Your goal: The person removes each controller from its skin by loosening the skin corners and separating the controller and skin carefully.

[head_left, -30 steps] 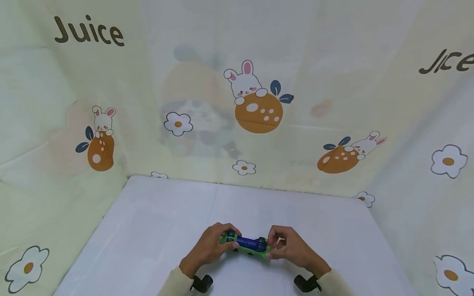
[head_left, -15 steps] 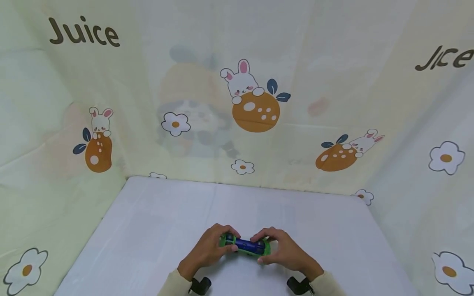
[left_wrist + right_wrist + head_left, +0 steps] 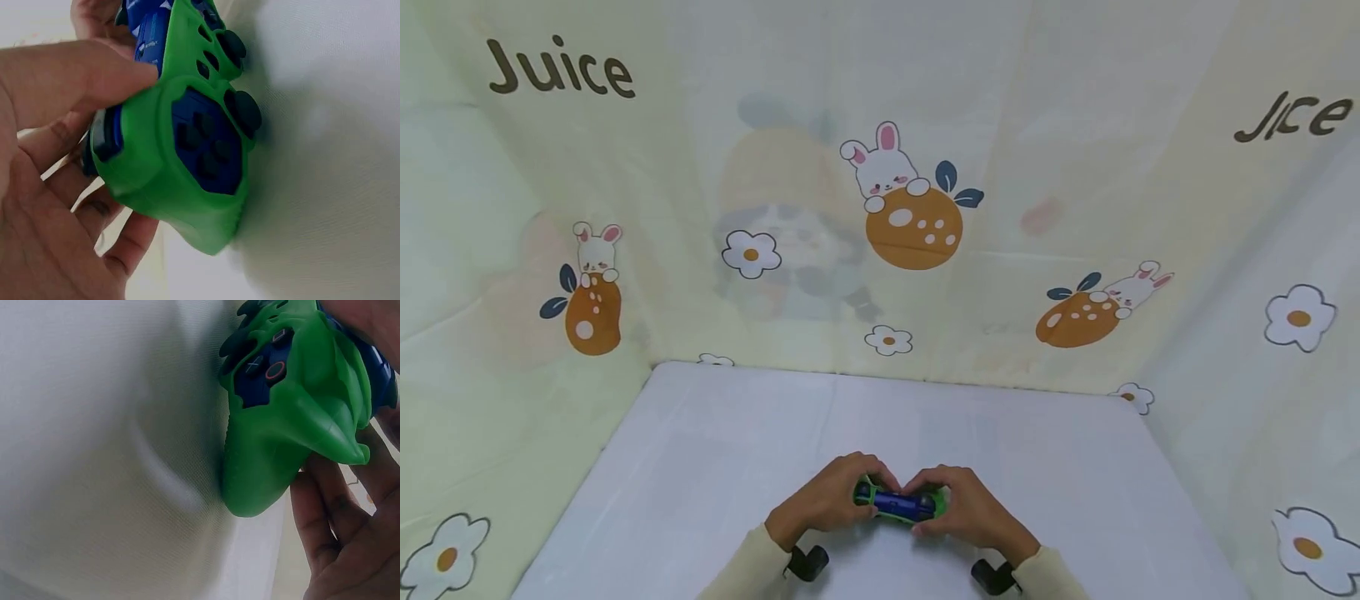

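Note:
A blue game controller (image 3: 897, 504) in a green silicone cover (image 3: 147, 169) is held just above the white table, its shoulder-button edge turned up. My left hand (image 3: 831, 497) grips its left end, the thumb lying along the blue top edge by the D-pad (image 3: 206, 140). My right hand (image 3: 972, 508) grips the right end, with thumb and fingers on either side. In the head view the index fingertips of both hands come close together on the controller's far side. In the right wrist view a flap of the cover (image 3: 331, 428) stands away from the blue body.
The white tabletop (image 3: 760, 425) spreads around both hands. Behind and beside it hangs a pale curtain (image 3: 820, 175) printed with rabbits, oranges and flowers. A small black camera (image 3: 808, 564) sits at the left wrist, another (image 3: 992, 577) at the right.
My right hand has moved left from the cover's right tip and now grips farther in on the controller. My left fingers have shifted slightly right, toward the right hand's fingers.

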The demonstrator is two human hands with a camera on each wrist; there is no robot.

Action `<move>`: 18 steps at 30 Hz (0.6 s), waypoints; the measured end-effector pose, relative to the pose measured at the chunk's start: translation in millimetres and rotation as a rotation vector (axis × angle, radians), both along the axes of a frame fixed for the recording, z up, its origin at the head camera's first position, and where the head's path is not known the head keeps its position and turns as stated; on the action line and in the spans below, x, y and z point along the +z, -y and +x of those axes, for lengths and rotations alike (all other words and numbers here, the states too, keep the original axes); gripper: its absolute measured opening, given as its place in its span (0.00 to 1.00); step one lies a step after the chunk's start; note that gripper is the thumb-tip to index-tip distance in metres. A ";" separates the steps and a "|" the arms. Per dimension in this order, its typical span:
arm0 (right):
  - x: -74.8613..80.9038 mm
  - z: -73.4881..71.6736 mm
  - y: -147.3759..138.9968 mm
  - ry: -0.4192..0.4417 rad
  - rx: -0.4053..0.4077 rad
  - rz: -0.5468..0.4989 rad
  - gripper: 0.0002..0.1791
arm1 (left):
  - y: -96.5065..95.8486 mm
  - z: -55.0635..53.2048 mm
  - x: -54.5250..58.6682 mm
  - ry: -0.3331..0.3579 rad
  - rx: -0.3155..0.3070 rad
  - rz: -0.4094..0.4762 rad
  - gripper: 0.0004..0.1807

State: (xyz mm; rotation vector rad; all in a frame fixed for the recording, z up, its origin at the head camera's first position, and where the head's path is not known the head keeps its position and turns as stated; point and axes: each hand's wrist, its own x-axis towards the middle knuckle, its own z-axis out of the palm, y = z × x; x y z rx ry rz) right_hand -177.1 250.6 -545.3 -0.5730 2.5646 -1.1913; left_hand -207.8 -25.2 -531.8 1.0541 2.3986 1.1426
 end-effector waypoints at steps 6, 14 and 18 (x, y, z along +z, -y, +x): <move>-0.9 -0.3 -1.6 -0.006 0.014 0.000 0.25 | 1.5 -6.6 6.1 -0.086 0.011 -0.068 0.11; 0.6 0.7 -4.8 0.016 0.016 0.001 0.25 | 3.9 -22.0 14.6 -0.099 0.021 -0.188 0.05; -0.4 0.6 -4.4 0.027 0.009 0.000 0.24 | 4.1 -31.4 21.0 -0.070 -0.023 -0.231 0.06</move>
